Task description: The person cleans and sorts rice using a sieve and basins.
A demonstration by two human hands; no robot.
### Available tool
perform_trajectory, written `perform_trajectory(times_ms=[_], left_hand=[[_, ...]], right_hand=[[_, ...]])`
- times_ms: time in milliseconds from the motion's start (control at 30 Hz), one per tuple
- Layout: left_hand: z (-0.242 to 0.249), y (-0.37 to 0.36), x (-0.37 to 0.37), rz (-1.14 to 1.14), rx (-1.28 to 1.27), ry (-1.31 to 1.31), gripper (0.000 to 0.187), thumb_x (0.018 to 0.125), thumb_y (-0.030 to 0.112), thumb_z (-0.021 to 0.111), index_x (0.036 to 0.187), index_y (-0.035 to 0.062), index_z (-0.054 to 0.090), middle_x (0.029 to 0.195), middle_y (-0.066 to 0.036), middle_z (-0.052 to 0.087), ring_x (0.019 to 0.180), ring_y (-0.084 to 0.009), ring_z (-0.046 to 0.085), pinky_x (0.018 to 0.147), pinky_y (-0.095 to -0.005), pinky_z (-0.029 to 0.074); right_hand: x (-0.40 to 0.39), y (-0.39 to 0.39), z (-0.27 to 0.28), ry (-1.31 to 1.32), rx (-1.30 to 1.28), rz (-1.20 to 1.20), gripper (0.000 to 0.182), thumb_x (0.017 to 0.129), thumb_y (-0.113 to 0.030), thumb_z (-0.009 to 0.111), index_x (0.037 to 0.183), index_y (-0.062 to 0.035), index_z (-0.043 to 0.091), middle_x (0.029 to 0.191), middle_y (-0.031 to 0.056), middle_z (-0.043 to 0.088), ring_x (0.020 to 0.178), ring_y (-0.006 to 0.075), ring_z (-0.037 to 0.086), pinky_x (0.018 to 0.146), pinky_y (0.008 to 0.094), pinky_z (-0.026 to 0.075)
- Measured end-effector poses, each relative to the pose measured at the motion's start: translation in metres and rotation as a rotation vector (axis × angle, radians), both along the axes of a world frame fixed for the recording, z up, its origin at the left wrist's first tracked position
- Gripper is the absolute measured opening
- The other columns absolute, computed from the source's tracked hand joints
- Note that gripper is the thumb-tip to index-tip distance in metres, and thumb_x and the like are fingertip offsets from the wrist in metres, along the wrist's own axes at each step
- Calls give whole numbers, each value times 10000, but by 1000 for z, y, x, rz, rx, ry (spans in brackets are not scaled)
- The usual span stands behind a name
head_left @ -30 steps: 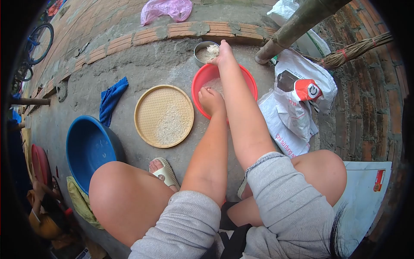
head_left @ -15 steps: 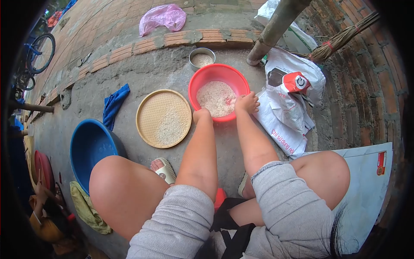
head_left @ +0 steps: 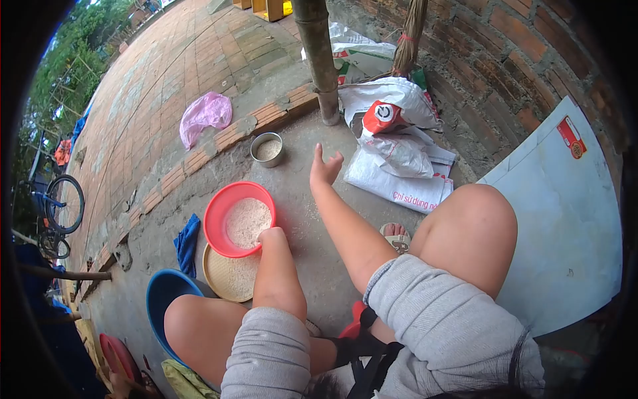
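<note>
My left hand (head_left: 269,236) grips the near right rim of a red plastic basin (head_left: 211,219). Pale grains that look like rice (head_left: 247,223) lie inside it. The basin overlaps the far part of a round woven tray (head_left: 216,274), which also has pale grains on it. My right hand (head_left: 325,169) is off the basin, held above the floor with thumb and fingers apart and nothing in it. Nearest to it are a small metal pot (head_left: 258,151) of grains, to its left, and white printed sacks (head_left: 372,174), to its right.
A blue basin (head_left: 156,299) and blue cloth (head_left: 187,243) are at the left. A bamboo post (head_left: 318,60) stands ahead, near a straw broom (head_left: 411,36). The pink plastic bag (head_left: 206,118) lies beyond the brick edging (head_left: 226,137). A pale board (head_left: 558,219) is at right.
My right hand has let go of the red basin and opened. The basin, still in my left hand, has shifted left so that it overlaps the tray. The camera view has turned right.
</note>
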State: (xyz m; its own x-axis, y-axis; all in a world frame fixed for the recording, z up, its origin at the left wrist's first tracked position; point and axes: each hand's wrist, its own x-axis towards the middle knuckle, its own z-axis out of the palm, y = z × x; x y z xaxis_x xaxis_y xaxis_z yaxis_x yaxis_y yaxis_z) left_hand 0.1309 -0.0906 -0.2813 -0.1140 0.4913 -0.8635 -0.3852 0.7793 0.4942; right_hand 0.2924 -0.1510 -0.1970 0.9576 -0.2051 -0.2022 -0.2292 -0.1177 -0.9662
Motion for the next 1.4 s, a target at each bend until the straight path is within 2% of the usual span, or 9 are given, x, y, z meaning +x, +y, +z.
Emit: perform_trajectory(times_ms=[100, 267, 433, 567, 733, 900, 1133, 1333, 1400], left_hand=[[15, 8, 19, -17, 49, -60, 699, 761, 380, 606, 1310, 96, 279, 1323, -167, 336, 1199, -304, 364, 945, -414, 377], [47, 12, 74, -8, 104, -188, 825, 758, 475, 610, 1381, 159, 172, 1399, -157, 239, 1274, -321, 273, 990, -441, 336], [142, -42, 117, -424, 268, -535, 956, 724, 539, 643, 1413, 229, 57, 1427, -185, 174, 1294, -374, 232, 995, -473, 320], [218, -55, 136, -1015, 658, -657, 1050, 728, 403, 701, 1411, 231, -79, 1407, -164, 227, 1256, -327, 319, 957, -440, 362], [219, 15, 123, -620, 759, -579, 264, 780, 61, 530, 1037, 83, 479, 839, -94, 594, 666, -215, 610, 530, -347, 530], [235, 66, 63, -293, 862, -461, 223, 778, -4, 407, 972, 27, 513, 881, -124, 607, 725, -239, 630, 572, -385, 552], [280, 116, 17, 373, 1037, -281, 252, 744, -76, 433, 990, -21, 427, 958, -188, 540, 792, -282, 612, 606, -366, 570], [186, 200, 41, 257, 980, -572, 736, 774, 81, 644, 1323, 115, 155, 1314, -181, 327, 1064, -383, 491, 822, -467, 505], [173, 174, 48, -210, 682, -255, 910, 755, 112, 685, 1393, 182, 40, 1409, -162, 202, 1178, -451, 360, 944, -533, 379]], right_hand=[[52, -25, 43, 37, 305, -488, 950, 685, -624, 619, 1249, 66, 291, 1199, 262, 391, 1078, 378, 466, 909, 427, 392], [124, -81, 43, 288, 1027, -768, 702, 748, -349, 644, 1193, 93, 327, 1145, 277, 494, 993, 341, 562, 836, 367, 478], [88, -71, 92, 120, 726, -629, 537, 763, -85, 482, 1227, 113, 299, 1176, 274, 489, 1067, 345, 534, 850, 373, 478], [22, -20, 103, -289, 252, -26, 483, 770, -112, 520, 1197, 74, 391, 1156, 254, 520, 1085, 364, 511, 931, 391, 392], [-6, -17, 130, -488, 340, 874, 423, 800, -193, 598, 1154, 1, 470, 1089, 161, 569, 1004, 233, 552, 868, 331, 426], [19, -58, 152, 227, 23, 1722, 302, 861, -177, 520, 1125, -39, 560, 1110, 74, 592, 1002, 169, 575, 847, 279, 445], [120, -147, -48, 87, -979, 546, 351, 741, -154, 550, 1079, -60, 563, 1101, 166, 572, 1014, 368, 553, 853, 413, 464], [139, -192, -65, 54, -1287, 627, 706, 746, -217, 605, 1368, -149, 276, 1372, 105, 332, 1258, 316, 300, 980, 505, 311], [147, -194, -57, 160, -1330, 720, 768, 738, -236, 613, 1390, -160, 215, 1381, 101, 321, 1267, 312, 287, 982, 508, 298]])
